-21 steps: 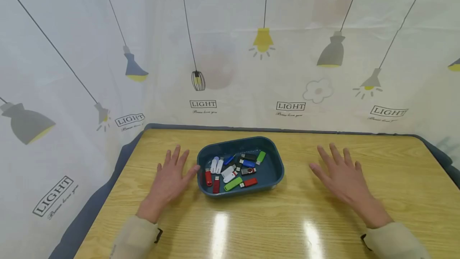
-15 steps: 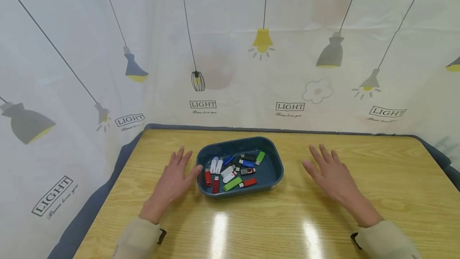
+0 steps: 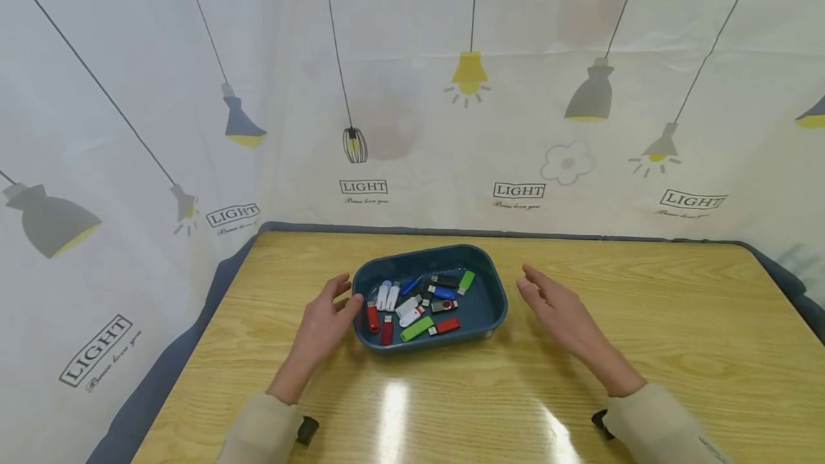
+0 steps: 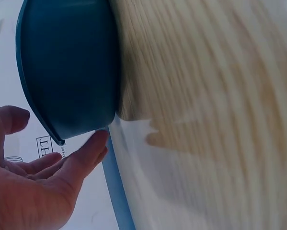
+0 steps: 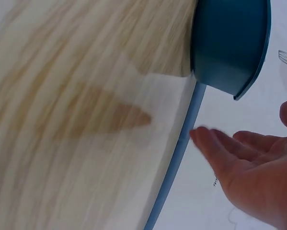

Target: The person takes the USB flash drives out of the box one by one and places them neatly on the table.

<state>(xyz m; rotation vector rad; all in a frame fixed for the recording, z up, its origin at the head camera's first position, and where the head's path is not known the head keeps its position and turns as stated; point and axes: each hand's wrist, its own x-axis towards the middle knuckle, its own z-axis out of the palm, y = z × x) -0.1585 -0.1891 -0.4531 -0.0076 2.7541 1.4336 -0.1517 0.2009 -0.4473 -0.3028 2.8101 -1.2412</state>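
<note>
A dark blue plastic bin (image 3: pixel 485 306) stands on the wooden table, holding several USB flash drives. Among them are a green flash drive (image 3: pixel 417 329), a red flash drive (image 3: pixel 445 326), a blue flash drive (image 3: pixel 445 293) and a white flash drive (image 3: pixel 383 297). My left hand (image 3: pixel 324 321) is at the bin's left end, thumb by the rim and fingers loosely bent along the outside. To the right of the bin, my right hand (image 3: pixel 559 312) hovers with relaxed fingers pointing toward it, a gap between them. In the right wrist view that hand (image 5: pixel 253 167) holds nothing.
The wooden table (image 3: pixel 677 321) extends around the bin. Behind and to the left hangs a white curtain (image 3: pixel 412 92) printed with lamps, its dark blue border along the table's edges. Dark straps show at both sleeve cuffs.
My right hand has moved left toward the bin, turning its palm inward. My left hand has shifted slightly right, its fingers bending in at the bin's end. The bin stays in place.
</note>
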